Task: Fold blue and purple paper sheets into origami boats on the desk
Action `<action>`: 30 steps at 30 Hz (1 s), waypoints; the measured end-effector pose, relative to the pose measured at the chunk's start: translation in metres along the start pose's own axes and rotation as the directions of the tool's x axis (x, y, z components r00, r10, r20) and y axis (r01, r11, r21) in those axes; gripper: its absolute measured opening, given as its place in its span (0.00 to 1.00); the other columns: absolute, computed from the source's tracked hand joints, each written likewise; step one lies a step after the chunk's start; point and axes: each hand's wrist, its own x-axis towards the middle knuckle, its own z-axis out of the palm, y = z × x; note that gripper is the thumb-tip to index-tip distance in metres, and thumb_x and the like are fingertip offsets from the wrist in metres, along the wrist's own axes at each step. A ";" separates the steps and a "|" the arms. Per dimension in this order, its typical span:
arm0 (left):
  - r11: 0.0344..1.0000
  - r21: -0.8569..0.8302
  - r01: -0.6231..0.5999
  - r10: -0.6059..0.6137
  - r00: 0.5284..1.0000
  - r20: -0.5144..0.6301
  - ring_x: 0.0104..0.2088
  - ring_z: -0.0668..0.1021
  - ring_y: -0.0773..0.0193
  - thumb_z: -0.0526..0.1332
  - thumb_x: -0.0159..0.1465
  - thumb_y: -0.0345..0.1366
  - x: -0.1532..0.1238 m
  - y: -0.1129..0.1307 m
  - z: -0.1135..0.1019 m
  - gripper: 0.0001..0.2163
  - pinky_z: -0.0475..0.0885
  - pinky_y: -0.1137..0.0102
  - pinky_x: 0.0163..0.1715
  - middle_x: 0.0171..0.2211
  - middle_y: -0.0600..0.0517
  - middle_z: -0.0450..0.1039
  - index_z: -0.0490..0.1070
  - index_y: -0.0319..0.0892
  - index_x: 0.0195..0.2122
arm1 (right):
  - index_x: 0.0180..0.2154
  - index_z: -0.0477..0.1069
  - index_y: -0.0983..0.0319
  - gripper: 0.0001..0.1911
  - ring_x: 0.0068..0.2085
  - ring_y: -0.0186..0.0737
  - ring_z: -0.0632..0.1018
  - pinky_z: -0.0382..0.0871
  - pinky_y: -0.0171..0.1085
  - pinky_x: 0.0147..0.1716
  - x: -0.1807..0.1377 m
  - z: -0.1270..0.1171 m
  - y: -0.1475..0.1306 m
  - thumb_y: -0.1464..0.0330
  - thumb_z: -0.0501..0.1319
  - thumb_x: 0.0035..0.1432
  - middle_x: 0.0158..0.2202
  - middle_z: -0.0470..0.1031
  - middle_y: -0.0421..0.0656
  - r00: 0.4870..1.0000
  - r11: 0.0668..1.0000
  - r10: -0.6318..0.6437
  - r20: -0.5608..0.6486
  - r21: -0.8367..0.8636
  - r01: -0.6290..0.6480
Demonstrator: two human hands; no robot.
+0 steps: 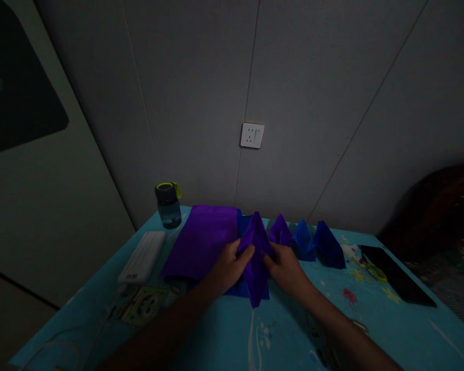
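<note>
Two bare hands in dim light, left hand [230, 262] and right hand [288, 265] gripping opposite flanks of a folded purple paper [257, 265]. Held between them with one tip up and one down, over the blue patterned tablecloth [224, 335]; contact of lower tip with cloth not possible to tell. Probably very light, crisp along the creases, softer across the panels, easily crumpled or torn. Best taken by the side folds, with light fingertip pressure, away from the thin tips. Just beyond the right hand, a row of folded pieces: small purple one [280, 231], light blue one [303, 241], dark blue one [328, 247]; little room for swinging that way. On the left, close behind, a flat purple sheet [206, 239] over a dark blue sheet [247, 292], edges easy to snag. Farther left, well apart, a water bottle [169, 208] and white power bank [142, 257]. Most room on the wearer's side.
</note>
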 end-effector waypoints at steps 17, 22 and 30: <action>0.997 -0.005 -0.074 0.075 0.996 0.050 0.48 0.77 0.54 0.59 0.63 0.42 -0.005 0.004 0.002 0.19 0.71 0.63 0.48 0.47 0.46 0.77 0.70 0.41 0.53 | 0.33 0.76 0.63 0.17 0.28 0.41 0.76 0.69 0.36 0.28 0.001 0.000 0.005 0.59 0.55 0.62 0.27 0.78 0.43 0.997 1.000 -0.016 -0.069 -0.024 0.015; 0.997 -0.034 -0.076 0.077 0.996 0.041 0.50 0.76 0.54 0.58 0.63 0.42 -0.003 0.006 0.003 0.18 0.69 0.63 0.52 0.48 0.47 0.76 0.71 0.42 0.52 | 0.32 0.75 0.65 0.22 0.27 0.39 0.74 0.67 0.34 0.25 0.004 -0.001 0.010 0.54 0.54 0.62 0.25 0.76 0.42 0.999 0.996 0.038 -0.034 0.082 -0.035; 0.994 -0.111 -0.003 -0.011 0.992 -0.129 0.53 0.74 0.54 0.61 0.62 0.42 -0.001 0.003 0.004 0.20 0.66 0.60 0.56 0.52 0.46 0.74 0.68 0.42 0.54 | 0.62 0.59 0.61 0.29 0.27 0.38 0.76 0.70 0.36 0.28 -0.012 -0.005 -0.014 0.55 0.54 0.64 0.32 0.77 0.43 0.994 0.980 -0.085 -0.074 -0.186 0.070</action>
